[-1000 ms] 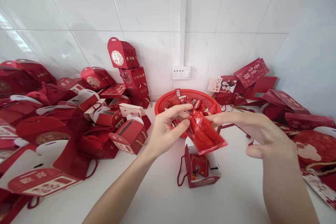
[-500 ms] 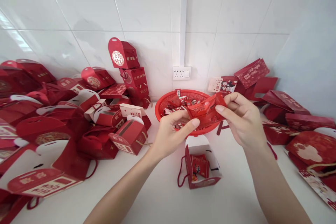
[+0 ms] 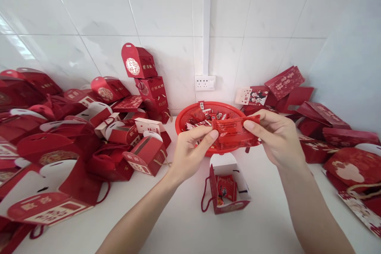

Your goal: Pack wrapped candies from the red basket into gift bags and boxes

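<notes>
Between my hands is a shiny red snack packet (image 3: 233, 131), stretched out level. My left hand (image 3: 193, 149) pinches its left end with thumb and fingers. At the other end my right hand (image 3: 275, 137) grips it, thumb on the front face. Behind the packet stands a red plastic basket (image 3: 184, 113) with many small wrapped sweets (image 3: 205, 117), partly covered by packet and hands. Below it an open red gift box (image 3: 230, 207) with a cord handle sits on the table, and a red packet (image 3: 228, 187) lies inside beside a smaller orange-red item.
Many red gift boxes (image 3: 116, 166) crowd the left side of the white table (image 3: 184, 222), and several are stacked (image 3: 153, 91) by the wall. More boxes and red bags (image 3: 351, 166) lie on the right. A socket (image 3: 205, 83) is on the tiled wall.
The packet has gone from tilted and crumpled to flat and level, its front turned towards me. My right hand has moved slightly right and down; both hands keep hold of it.
</notes>
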A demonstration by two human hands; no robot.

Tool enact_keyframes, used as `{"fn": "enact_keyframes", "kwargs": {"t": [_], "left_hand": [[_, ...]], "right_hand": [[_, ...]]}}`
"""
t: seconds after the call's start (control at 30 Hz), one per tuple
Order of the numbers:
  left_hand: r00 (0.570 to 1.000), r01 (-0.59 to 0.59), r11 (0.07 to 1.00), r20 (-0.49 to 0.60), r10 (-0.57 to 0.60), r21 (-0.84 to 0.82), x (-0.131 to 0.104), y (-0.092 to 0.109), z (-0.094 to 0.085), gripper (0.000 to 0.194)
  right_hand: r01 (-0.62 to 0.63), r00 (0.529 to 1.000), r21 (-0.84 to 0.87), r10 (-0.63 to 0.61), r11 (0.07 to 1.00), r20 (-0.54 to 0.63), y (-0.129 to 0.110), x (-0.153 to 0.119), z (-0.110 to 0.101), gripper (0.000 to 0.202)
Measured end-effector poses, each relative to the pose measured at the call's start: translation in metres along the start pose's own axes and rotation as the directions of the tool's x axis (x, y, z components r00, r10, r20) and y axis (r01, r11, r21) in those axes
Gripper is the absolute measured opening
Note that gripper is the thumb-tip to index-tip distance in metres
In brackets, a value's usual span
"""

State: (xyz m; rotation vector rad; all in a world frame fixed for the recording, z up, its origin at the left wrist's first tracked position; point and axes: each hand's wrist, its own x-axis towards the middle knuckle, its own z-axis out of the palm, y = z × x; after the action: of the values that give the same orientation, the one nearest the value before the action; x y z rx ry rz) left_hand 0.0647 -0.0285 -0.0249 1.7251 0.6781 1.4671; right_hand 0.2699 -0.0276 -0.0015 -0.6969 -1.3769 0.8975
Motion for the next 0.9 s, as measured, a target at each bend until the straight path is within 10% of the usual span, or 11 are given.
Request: {"fn": "enact_keyframes", "kwargs": {"t": [0.9], "left_hand": [[1.0, 0.005, 0.998, 0.023, -0.006, 0.068, 0.0033, 0.0053, -0.0011, 0.035]], "right_hand": [[-0.163, 0.987, 0.089, 0.163, 0.983, 0.009, -0.0045, 0.0058, 0.0045, 0.03]]}}
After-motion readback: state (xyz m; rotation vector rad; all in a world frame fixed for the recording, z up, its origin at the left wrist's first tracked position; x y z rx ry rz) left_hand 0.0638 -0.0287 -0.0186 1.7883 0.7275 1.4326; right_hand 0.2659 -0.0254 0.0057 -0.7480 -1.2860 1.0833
